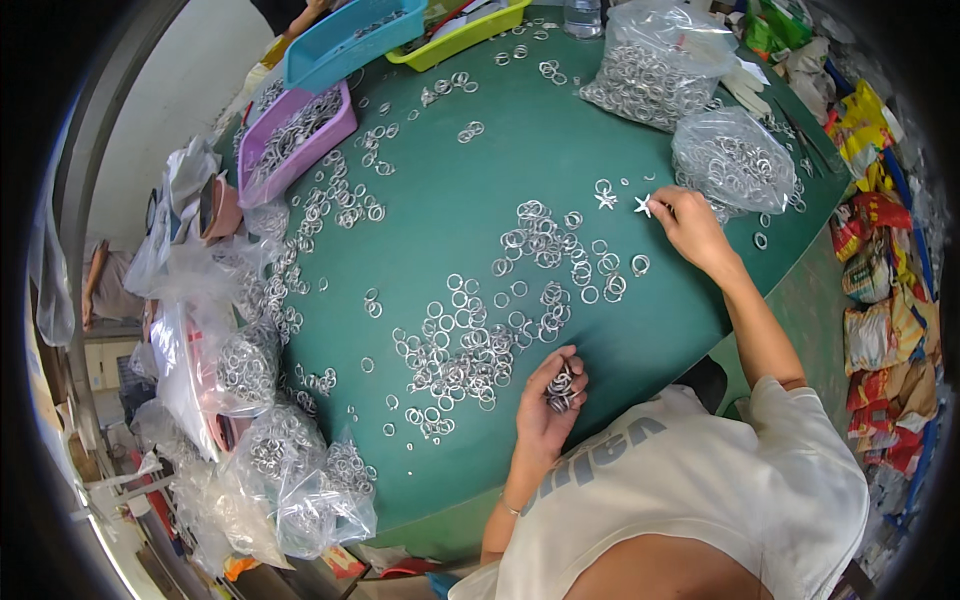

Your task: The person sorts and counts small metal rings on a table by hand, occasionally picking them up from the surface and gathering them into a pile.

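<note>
My left hand (541,412) is cupped palm-up near the front edge of the green table, its curled fingers around a handful of metal rings (559,388). Farther right, my right hand (690,225) pinches a silvery star-shaped piece (643,204) between thumb and fingertips, low over the tabletop. A second star-shaped piece (606,198) lies just left of it, against a ring (603,184). Between and beyond my hands are loose silvery rings, in one cluster (541,232) at mid-table and a larger pile (469,364) to the left of my left hand.
Clear plastic bags of rings stand at the back right (652,75) and right (735,161). More ring-filled bags (289,450) line the left edge. Purple (300,169), blue (352,45) and yellow-green (457,37) trays sit at the far left and back. Packets (874,337) lie beyond the right edge.
</note>
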`<state>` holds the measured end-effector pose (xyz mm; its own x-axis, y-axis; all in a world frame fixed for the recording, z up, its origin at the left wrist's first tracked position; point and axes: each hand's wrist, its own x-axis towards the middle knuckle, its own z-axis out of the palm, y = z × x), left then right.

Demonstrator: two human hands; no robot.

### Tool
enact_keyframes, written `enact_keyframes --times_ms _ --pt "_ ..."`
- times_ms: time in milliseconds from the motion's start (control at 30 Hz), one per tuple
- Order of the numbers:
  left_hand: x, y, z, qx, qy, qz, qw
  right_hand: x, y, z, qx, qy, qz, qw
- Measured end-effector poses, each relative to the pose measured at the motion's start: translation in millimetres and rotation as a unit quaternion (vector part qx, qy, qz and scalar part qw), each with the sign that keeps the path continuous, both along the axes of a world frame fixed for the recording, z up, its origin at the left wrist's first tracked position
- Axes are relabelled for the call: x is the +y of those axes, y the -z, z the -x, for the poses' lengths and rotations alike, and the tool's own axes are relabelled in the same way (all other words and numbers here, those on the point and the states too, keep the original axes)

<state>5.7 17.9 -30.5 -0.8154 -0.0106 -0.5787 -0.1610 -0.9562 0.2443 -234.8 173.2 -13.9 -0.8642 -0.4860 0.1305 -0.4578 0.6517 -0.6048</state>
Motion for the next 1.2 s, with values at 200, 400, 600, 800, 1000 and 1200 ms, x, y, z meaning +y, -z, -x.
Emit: enact_keyframes --times_ms 200,400,600,800,1000,1200 --pt "1 2 3 0.019 -0.004 -0.021 1.000 -8 -5 1 0.063 0.047 -0.083 0.993" --pt "4 -2 2 0.012 0.000 -0.010 1.000 -32 12 5 0.126 -0.071 -0.078 0.986" --pt "1 0 2 -0.011 -0.020 -0.018 1.000 -26 5 11 0.076 -0.041 -0.003 0.996" --pt "3 -2 2 0.008 -0.014 -0.024 1.000 -19 12 12 0.043 -0.081 0.032 0.995" --pt "4 -4 0 0.011 -0.007 0.000 1.000 -18 5 5 -0.115 -0.079 0.096 0.986" --pt "3 -20 16 0.035 0.015 0.115 0.993 -22 -6 -14 -0.415 -0.069 0.271 0.866"
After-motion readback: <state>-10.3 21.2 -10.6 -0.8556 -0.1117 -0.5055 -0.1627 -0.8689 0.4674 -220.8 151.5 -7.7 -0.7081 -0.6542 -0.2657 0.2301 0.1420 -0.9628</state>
